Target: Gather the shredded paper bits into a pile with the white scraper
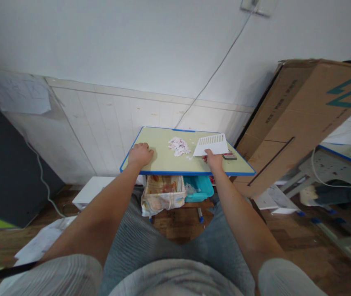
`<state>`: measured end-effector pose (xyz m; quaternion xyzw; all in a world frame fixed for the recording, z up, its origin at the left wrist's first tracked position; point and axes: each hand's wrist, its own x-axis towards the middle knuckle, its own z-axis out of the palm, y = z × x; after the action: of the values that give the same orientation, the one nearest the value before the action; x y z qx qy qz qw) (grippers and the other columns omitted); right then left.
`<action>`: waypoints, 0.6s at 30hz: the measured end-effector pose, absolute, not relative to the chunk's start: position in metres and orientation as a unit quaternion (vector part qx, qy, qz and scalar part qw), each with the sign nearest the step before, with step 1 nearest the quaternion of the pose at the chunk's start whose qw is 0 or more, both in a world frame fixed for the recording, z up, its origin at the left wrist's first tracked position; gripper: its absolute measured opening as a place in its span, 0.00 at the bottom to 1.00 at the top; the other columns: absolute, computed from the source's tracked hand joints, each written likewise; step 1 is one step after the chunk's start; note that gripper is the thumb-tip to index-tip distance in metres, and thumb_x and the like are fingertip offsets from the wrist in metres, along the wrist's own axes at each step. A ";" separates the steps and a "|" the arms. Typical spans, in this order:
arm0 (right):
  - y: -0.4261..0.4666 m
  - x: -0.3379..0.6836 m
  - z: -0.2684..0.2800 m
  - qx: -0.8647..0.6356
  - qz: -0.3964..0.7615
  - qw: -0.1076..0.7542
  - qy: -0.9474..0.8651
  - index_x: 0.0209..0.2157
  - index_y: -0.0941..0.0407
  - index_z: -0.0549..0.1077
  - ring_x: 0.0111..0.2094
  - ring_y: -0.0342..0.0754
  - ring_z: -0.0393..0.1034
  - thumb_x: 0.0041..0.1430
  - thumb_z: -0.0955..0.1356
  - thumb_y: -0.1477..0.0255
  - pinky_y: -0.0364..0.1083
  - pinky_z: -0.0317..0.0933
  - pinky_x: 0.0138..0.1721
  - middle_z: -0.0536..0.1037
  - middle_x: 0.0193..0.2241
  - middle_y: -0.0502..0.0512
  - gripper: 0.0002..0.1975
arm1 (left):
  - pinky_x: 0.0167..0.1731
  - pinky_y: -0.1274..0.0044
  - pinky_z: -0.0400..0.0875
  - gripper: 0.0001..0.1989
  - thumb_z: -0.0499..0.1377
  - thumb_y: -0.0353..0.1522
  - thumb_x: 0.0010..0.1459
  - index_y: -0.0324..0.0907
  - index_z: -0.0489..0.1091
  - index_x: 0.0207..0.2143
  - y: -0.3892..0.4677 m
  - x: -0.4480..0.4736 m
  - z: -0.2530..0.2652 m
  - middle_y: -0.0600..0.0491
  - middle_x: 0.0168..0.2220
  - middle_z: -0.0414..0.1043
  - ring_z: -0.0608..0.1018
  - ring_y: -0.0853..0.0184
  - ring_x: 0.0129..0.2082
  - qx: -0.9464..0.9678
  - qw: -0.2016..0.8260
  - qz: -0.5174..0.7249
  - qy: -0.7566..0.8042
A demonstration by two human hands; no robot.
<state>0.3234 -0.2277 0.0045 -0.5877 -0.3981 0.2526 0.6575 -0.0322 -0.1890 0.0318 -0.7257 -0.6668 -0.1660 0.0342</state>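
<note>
The white slotted piece (210, 146) looks thin, flat and light, and it seems fairly stiff, since it keeps a straight face while held by one edge; whether it is card or plastic I cannot tell. Its solid near part offers the surest hold, with the thumb over the top and the fingers beneath, whereas the row of slots along the far side probably makes that strip the weaker place to pinch. The heap of pale scraps (178, 146) is likely very light, soft and quick to scatter, so it would suit a gentle gathering from the sides better than a pinch from above. The two hands are well apart on the counter (160, 163). The right hand (214, 159) is clamped on the near edge of the slotted piece, thumb uppermost, and the piece reaches forward from it, tilted, near the right end of the counter. Just beside that hand, further right, lies a small dark flat object (231, 156), partly hidden. The left hand (141, 155) rests near the left edge, fingers bent; I cannot tell whether anything is under them. The heap lies between the hands, slightly beyond them, with a few loose bits on its right, towards the slotted piece.
</note>
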 end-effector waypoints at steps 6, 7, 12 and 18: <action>-0.227 0.323 0.001 -0.587 0.259 0.646 -0.413 0.29 0.49 0.76 0.18 0.50 0.68 0.54 0.75 0.70 0.46 0.65 0.21 0.77 0.16 0.48 0.05 | 0.68 0.60 0.76 0.26 0.54 0.39 0.78 0.35 0.82 0.64 -0.186 -0.033 0.029 0.31 0.66 0.83 0.80 0.43 0.69 -0.729 0.042 -0.166 -0.663; -0.227 0.324 0.001 -0.589 0.254 0.649 -0.410 0.30 0.49 0.76 0.18 0.50 0.69 0.54 0.75 0.70 0.46 0.66 0.21 0.76 0.16 0.47 0.04 | 0.68 0.60 0.76 0.26 0.54 0.39 0.78 0.34 0.82 0.64 -0.186 -0.033 0.029 0.31 0.67 0.83 0.81 0.43 0.69 -0.729 0.043 -0.164 -0.663; -0.225 0.328 0.002 -0.591 0.241 0.657 -0.401 0.34 0.50 0.78 0.20 0.52 0.72 0.57 0.74 0.69 0.47 0.68 0.23 0.77 0.17 0.47 0.03 | 0.66 0.60 0.77 0.26 0.54 0.40 0.78 0.33 0.82 0.65 -0.187 -0.032 0.030 0.31 0.67 0.83 0.82 0.43 0.68 -0.728 0.047 -0.156 -0.666; -0.228 0.322 0.004 -0.579 0.274 0.628 -0.442 0.30 0.49 0.76 0.18 0.49 0.68 0.56 0.76 0.70 0.46 0.65 0.21 0.78 0.17 0.49 0.06 | 0.67 0.61 0.77 0.26 0.54 0.40 0.79 0.34 0.81 0.65 -0.186 -0.032 0.030 0.32 0.68 0.82 0.81 0.44 0.69 -0.726 0.049 -0.151 -0.669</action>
<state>0.3224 -0.2278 0.0035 -0.5789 -0.4422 0.2740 0.6279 -0.0315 -0.1863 0.0298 -0.7258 -0.6694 -0.1508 0.0489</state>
